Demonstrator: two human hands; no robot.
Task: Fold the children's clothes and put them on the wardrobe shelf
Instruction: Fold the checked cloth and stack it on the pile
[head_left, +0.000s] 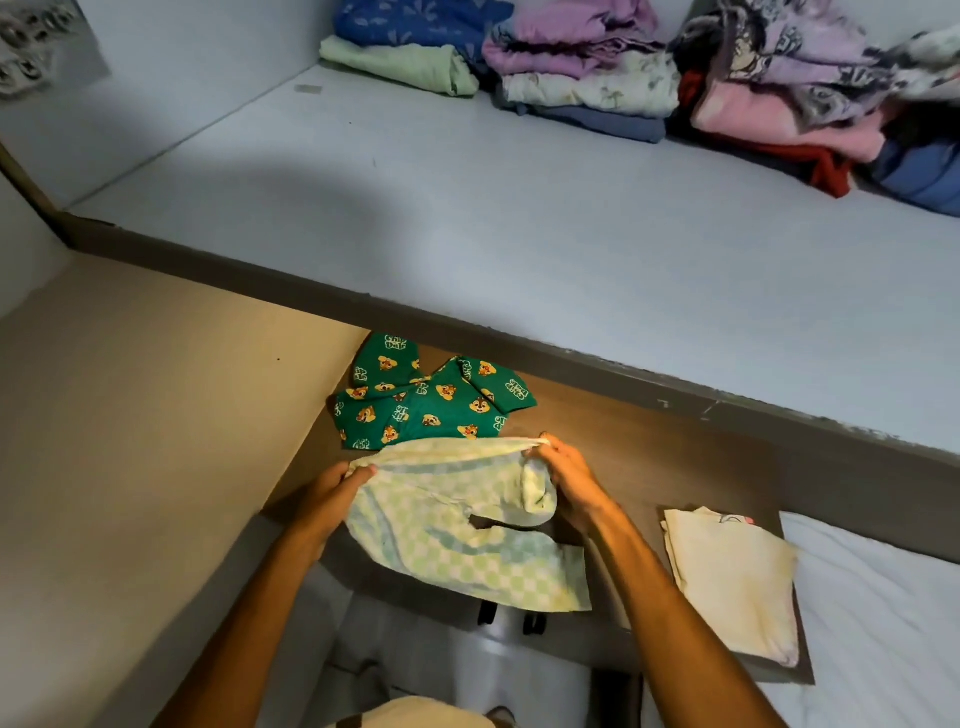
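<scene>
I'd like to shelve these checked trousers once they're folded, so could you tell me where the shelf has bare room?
The shelf is bare across its front and left, from the front edge up to the clothes. The back right is crowded: the green and blue stack, the purple stack and the pink heap. Both hands hold the checked trousers.

home bedroom | wardrobe shelf (467, 218) | stacked folded clothes (582, 78) | mattress (883, 623)

Two hands (332, 493) (566, 478), three garments on the brown ledge (675, 457), three folded stacks on the shelf (467, 218).
</scene>
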